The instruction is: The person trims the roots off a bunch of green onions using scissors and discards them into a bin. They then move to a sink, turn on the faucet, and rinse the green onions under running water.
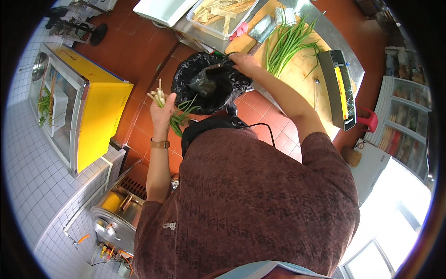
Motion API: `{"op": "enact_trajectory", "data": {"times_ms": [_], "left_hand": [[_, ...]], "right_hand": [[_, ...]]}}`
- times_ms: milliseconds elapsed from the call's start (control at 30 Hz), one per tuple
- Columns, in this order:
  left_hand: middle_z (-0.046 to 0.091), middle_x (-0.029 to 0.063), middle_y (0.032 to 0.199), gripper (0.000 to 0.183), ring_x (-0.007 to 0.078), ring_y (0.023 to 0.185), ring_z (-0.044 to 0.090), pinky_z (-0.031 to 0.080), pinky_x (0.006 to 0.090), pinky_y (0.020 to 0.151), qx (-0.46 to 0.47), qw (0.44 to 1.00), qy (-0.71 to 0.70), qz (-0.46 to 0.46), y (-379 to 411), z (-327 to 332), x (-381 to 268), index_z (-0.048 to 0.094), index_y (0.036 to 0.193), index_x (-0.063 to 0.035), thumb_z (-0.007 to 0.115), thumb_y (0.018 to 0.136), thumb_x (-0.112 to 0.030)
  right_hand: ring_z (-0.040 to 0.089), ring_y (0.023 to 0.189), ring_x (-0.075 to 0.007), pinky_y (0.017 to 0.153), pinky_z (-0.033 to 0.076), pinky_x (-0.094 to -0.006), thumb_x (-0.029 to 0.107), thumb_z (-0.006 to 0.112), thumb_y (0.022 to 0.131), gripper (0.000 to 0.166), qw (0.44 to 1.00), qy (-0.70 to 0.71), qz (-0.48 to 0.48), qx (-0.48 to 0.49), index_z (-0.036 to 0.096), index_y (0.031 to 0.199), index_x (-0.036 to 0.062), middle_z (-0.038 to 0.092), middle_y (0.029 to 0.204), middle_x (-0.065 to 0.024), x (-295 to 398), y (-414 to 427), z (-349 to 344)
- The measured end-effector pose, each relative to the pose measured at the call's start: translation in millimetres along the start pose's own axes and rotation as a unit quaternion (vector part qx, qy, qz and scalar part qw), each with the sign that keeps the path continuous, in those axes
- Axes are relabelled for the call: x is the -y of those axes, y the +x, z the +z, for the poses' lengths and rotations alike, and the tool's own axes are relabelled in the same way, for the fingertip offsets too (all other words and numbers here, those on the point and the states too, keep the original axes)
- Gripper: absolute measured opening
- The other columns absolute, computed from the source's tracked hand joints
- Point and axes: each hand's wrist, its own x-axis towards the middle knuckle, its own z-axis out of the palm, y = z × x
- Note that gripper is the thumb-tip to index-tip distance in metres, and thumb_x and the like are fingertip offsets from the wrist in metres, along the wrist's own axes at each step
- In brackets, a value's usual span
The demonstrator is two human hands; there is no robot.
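A bundle of green stalks with pale cut ends (159, 97) is gripped in my left hand (162, 113), its leaves hanging towards my body. Between my hands stands a bin lined with a black plastic bag (181, 82), with a clear plastic bag (203, 85) inside. My right hand (245, 63) reaches to the bin's rim beside the counter; whether its fingers hold the liner cannot be told. Beyond that hand, long green scallions (287, 47) lie on a round wooden board (299, 85). A cleaver (262, 29) rests near them, with a pink cloth (239, 30) to its left.
A clear tub of pale dried strips (224, 15) and a white tray (163, 10) stand at the top. A cling film box (337, 90) and a spoon (316, 92) are on the board's right side. A yellow cabinet (101, 111) stands left, above a large metal pot (116, 218).
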Motion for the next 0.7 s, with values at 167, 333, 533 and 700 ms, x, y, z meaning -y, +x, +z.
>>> {"op": "enact_trajectory", "data": {"times_ms": [167,333,533,700], "left_hand": [[0.046,-0.0024,0.061,0.038,0.0078,0.051,0.041,0.030,0.0267,0.048,-0.064,0.997,-0.014,0.036,-5,5,-20,0.049,0.077,-0.0122,0.069,0.109,-0.022],[0.044,0.0001,0.060,0.044,0.0108,0.057,0.046,0.035,0.0286,0.055,-0.078,0.993,-0.001,0.086,-9,16,-35,0.046,0.073,-0.0110,0.062,0.112,-0.023],[0.052,0.0030,0.065,0.044,0.0157,0.072,0.059,0.044,0.0318,0.070,-0.087,0.989,0.035,0.119,-6,35,-47,0.051,0.072,-0.0081,0.061,0.112,-0.022],[0.058,0.0050,0.069,0.042,0.0200,0.085,0.067,0.049,0.0357,0.085,-0.077,0.989,0.011,0.126,-5,46,-49,0.053,0.075,-0.0065,0.060,0.113,-0.024]], "right_hand": [[0.067,0.123,-0.0340,0.102,0.055,-0.0469,0.023,0.078,0.091,0.042,0.995,-0.020,0.095,0.019,0.065,0.130,0.0137,0.070,0.128,-0.0114,-58,32,-27],[0.063,0.129,-0.0310,0.106,0.054,-0.0440,0.022,0.075,0.093,0.041,0.996,-0.059,0.062,-0.003,0.066,0.133,0.0154,0.067,0.135,-0.0072,-86,36,-22],[0.061,0.133,-0.0291,0.112,0.052,-0.0440,0.011,0.065,0.097,0.047,0.998,-0.061,-0.015,-0.005,0.061,0.143,0.0188,0.064,0.137,-0.0065,-121,-27,-84],[0.039,0.157,-0.0251,0.129,0.033,-0.0460,-0.005,0.062,0.087,0.086,0.974,-0.183,-0.060,0.116,0.039,0.166,0.0236,0.042,0.169,-0.0043,-134,-107,-91]]}}
